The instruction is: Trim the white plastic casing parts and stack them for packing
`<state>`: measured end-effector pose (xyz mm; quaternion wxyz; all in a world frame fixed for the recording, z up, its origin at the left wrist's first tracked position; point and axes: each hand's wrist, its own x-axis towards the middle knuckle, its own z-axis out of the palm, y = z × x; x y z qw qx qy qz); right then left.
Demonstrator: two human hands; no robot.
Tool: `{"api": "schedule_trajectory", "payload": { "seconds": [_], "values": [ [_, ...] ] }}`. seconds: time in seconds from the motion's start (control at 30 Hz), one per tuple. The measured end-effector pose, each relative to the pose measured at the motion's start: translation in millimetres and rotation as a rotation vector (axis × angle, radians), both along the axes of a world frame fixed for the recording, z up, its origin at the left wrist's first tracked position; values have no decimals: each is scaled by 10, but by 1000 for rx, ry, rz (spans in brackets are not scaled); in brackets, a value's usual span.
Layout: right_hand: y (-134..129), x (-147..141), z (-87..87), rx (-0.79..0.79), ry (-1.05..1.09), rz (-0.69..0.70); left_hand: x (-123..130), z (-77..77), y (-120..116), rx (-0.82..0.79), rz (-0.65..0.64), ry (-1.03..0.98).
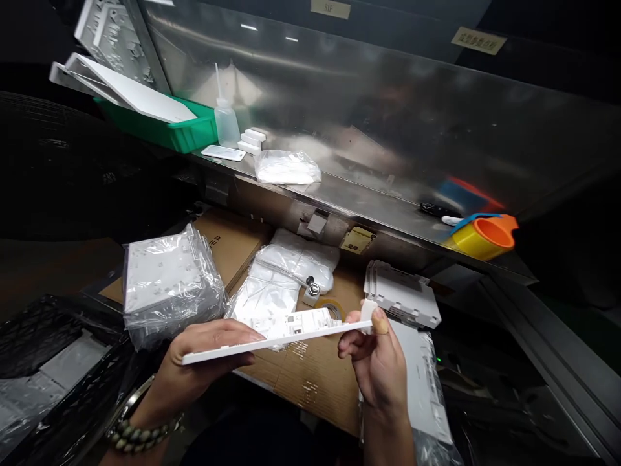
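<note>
Over a cardboard sheet (310, 375) below a steel shelf (388, 162), the left hand (204, 362) cradles a white plastic panel (276, 336) while right-hand fingers (378, 320) pinch a small white clip (367, 309) at its end, apparently needing seating pressure.

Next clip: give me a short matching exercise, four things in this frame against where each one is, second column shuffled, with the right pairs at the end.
Things:
1. white panel
2. squeeze bottle
3. orange cup
4. small white piece

Places:
A. on its side at the right end of the metal shelf
B. pinched in the right hand
C. upright beside the green bin
D. held across both hands, left hand under one end

Pairs: 1-D, 2-C, 3-A, 4-B
</note>
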<state>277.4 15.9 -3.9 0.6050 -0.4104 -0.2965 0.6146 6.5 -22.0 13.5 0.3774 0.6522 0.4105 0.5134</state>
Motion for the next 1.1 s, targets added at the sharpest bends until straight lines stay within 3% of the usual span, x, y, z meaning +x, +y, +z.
{"api": "schedule_trajectory", "payload": {
  "seconds": [0.3,0.4,0.47,0.57,0.6,0.67,0.73,0.8,0.9,1.0,1.03,1.1],
  "values": [
    [16,-33,-13,-45,42,-10,-80,-81,-10,-48,31,-16],
    [16,-54,-22,-49,101,-46,-88,-160,13,59,1,-12],
    [15,-75,-19,-12,145,-72,-30,-197,29,116,67,-89],
    [6,-107,-18,73,103,-83,97,-202,55,-119,294,-625],
    [0,-114,-27,95,66,-85,124,-195,66,-264,293,-831],
    [-13,-117,-69,132,-15,-90,134,-175,91,-521,135,-1117],
    [-18,-99,-144,150,-82,-70,98,-151,114,-713,-88,-1208],
    [-9,-62,-235,146,-180,-45,52,-112,133,-843,-168,-1233],
    [23,-13,-329,179,-455,-78,29,1,172,-956,-100,-1263],
    [-6,-68,-275,314,-760,-227,76,152,234,-928,6,-1315],
    [-45,-125,-220,364,-819,-228,105,200,256,-908,33,-1322],
    [-161,-302,-69,487,-861,-99,181,280,292,-877,67,-1320]
  ]
}}
